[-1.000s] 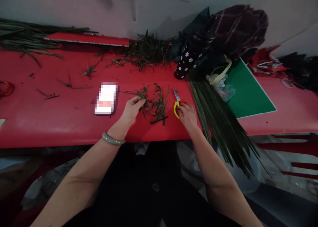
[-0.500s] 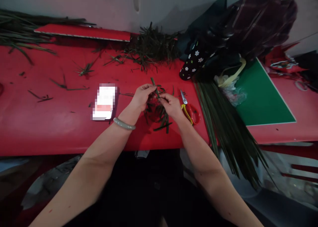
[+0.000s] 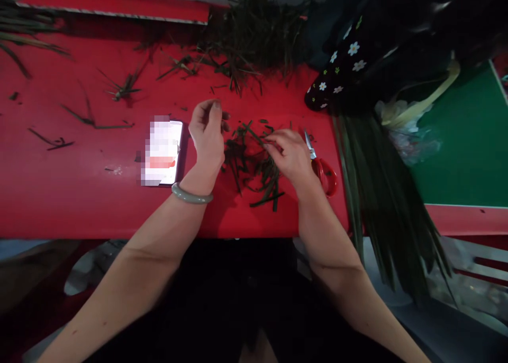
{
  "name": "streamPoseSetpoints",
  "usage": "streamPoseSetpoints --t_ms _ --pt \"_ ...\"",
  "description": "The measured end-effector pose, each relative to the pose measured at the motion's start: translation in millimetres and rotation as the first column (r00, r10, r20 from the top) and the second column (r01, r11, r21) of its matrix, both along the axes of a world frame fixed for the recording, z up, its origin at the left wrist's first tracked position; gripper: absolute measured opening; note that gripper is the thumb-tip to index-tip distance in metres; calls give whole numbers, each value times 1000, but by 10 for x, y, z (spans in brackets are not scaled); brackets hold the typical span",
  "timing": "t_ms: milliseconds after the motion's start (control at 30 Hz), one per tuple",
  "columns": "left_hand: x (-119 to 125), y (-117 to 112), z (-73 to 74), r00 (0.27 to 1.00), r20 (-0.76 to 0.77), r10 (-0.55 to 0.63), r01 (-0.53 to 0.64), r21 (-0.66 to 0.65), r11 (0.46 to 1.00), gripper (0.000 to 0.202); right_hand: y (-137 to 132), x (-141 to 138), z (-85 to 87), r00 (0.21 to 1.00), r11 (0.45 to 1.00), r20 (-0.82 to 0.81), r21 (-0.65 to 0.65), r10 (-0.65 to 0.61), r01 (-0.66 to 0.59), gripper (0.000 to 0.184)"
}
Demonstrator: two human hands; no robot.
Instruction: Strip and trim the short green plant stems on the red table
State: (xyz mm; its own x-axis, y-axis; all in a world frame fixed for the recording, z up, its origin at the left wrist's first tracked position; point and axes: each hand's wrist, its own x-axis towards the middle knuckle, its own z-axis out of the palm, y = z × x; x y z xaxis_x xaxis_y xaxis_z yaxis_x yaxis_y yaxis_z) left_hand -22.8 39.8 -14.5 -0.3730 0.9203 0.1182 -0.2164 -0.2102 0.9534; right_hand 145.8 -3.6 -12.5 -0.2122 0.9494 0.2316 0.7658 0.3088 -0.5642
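1. One left hand (image 3: 208, 135), just right of the lit phone (image 3: 169, 152), is half curled; whether it grips anything cannot be told
2. Right hand (image 3: 291, 154), farther right of the phone, pinches a green leaf strip (image 3: 254, 133), its free end on the phone's side
3. Clippings (image 3: 270, 175) and scissors (image 3: 311, 148) lie right of the phone on the red table (image 3: 79, 204), the scissors farther off

Both arms (image 3: 153, 246) stretched forward; the left hand (image 3: 208, 134) held its fingers (image 3: 199, 113) loosely curled; the right hand (image 3: 292, 154) pinched thumb (image 3: 273, 152) and fingers together.
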Motion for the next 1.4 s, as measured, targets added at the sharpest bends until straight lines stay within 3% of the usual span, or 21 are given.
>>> streamPoseSetpoints --t_ms 133,233,333,433,533,667,833,1100,1400 --pt "-17 -1 2 999 -48 18 -19 -22 1000 21 -45 -496 21 979 991 171 -97 111 -96 28" --pt "-28 -10 -9 999 -44 18 -19 -13 1000 23 -47 -705 -52 967 988 228 -133 109 -80 27" --pt "-29 -35 7 999 -32 7 -8 -17 1000 20 -25 -580 -127 980 980 161 -181 113 -84 12" --pt "-8 -58 44 999 -42 -26 23 -66 998 16 40 -291 -145 996 984 -83 -173 35 -49 11" --pt "34 -72 65 994 -60 -95 91 -78 993 11 116 -90 -102 923 984 -376 -176 -88 22 13" --pt "92 -89 45 964 -94 -250 237 -136 962 7 158 -39 -55 819 984 -560 -177 -126 30 12" --pt "112 -126 20 907 -78 -414 390 -218 895 11 170 -51 -85 763 981 -628 -187 -152 42 12" --pt "124 -206 17 776 -139 -616 585 -206 784 27 210 -9 -109 712 987 -688 -151 -141 49 14" --pt "133 -204 -12 776 -92 -624 595 -224 772 25 182 -20 -86 715 984 -688 -179 -126 1 20"
